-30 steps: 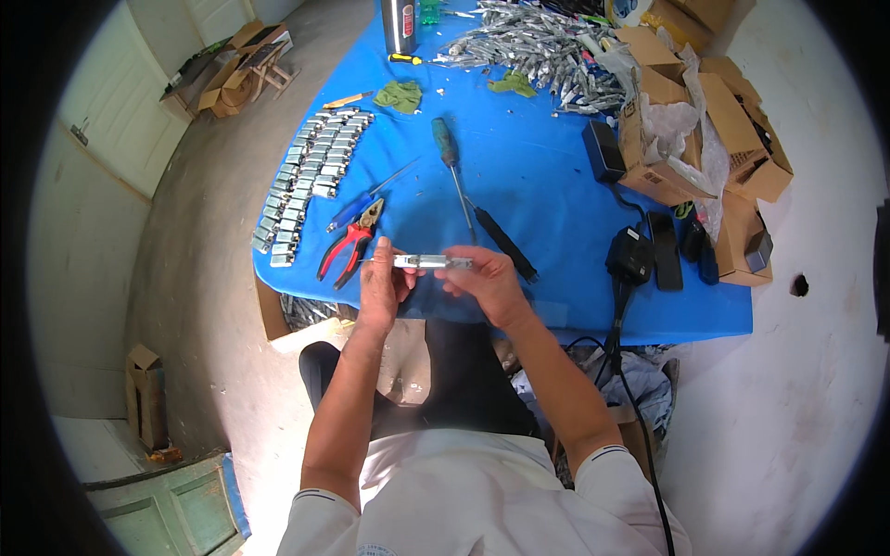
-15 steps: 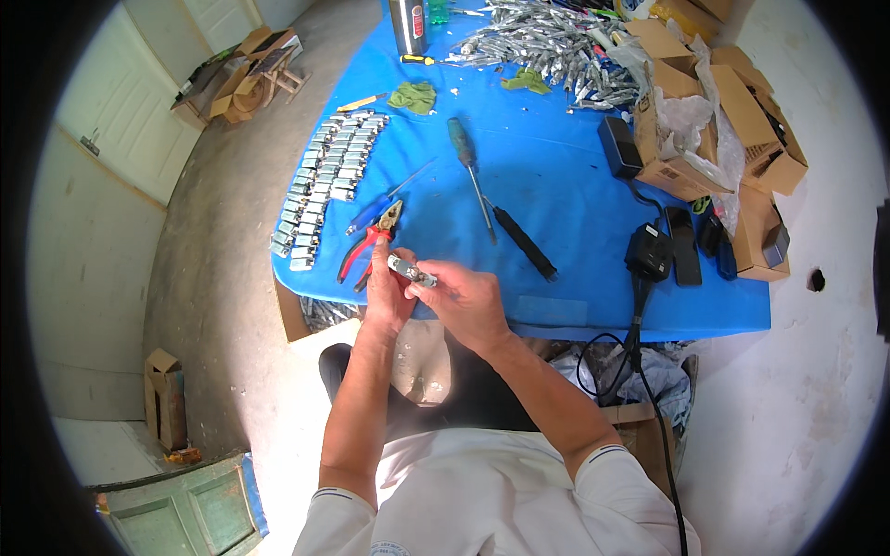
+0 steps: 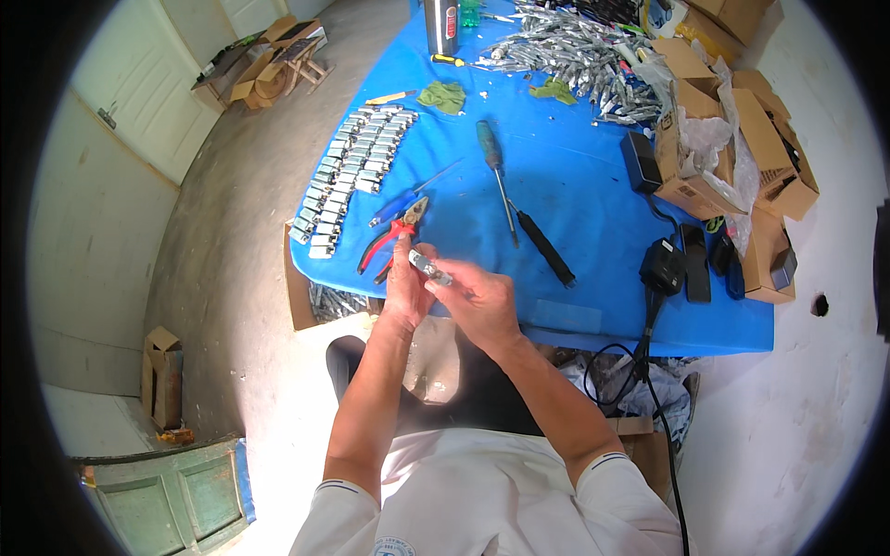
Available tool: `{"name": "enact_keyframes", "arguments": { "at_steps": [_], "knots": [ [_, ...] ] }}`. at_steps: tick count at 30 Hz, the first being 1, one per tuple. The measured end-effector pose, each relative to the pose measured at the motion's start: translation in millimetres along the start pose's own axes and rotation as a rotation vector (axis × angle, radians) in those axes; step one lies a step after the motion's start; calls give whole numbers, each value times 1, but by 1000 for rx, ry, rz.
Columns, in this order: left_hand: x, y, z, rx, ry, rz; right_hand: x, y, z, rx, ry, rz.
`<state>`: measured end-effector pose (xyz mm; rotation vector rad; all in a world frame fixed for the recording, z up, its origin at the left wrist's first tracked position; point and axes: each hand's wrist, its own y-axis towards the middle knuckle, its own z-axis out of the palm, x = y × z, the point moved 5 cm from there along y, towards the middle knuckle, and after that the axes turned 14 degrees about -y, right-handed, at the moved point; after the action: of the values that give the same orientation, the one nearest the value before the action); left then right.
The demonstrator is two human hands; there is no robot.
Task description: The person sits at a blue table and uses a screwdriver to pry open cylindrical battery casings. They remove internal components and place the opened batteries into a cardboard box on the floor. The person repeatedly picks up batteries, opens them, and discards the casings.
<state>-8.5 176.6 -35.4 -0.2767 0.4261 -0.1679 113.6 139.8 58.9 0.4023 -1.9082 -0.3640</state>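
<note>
Near the front edge of the blue-covered table, my left hand (image 3: 404, 289) and my right hand (image 3: 484, 302) are closed on a small silvery metal part (image 3: 429, 268), held between the fingertips of both. Its details are too small to make out. Just beyond my left hand lie red-handled pliers (image 3: 379, 246), their jaws pointing away. A blue-handled screwdriver (image 3: 393, 208) rests beside them. To the left, similar small metal parts (image 3: 357, 159) lie in neat rows. Right of centre are a dark green-handled screwdriver (image 3: 489, 145) and a black-handled tool (image 3: 545, 248), touching or nearly touching.
A large heap of silvery metal pieces (image 3: 579, 65) covers the far side, near a dark flask (image 3: 441, 28) and green cloth scraps (image 3: 442, 96). Cardboard boxes (image 3: 695, 185), a black adapter (image 3: 663, 267) with cables and a phone (image 3: 695, 264) occupy the right side.
The whole view has shifted, so the table and its things appear farther right. Both hands keep hold of the metal part in nearly the same pose.
</note>
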Motion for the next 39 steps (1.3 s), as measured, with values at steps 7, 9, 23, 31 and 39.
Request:
{"name": "enact_keyframes", "arguments": {
  "at_steps": [7, 9, 23, 31, 39],
  "knots": [
    [0, 1, -1, -92, -6, 8, -3, -1, 7, -23, 21, -29],
    [0, -1, 1, -51, -8, -11, -3, -1, 5, -18, 22, -27],
    [2, 0, 4, -60, -20, -8, 3, 0, -2, -39, -87, -9],
    [2, 1, 1, 51, -21, -36, -1, -7, -6, -95, -184, 6],
    [3, -1, 4, 33, 220, 72, -19, -4, -26, -26, -276, 50]
  ]
}}
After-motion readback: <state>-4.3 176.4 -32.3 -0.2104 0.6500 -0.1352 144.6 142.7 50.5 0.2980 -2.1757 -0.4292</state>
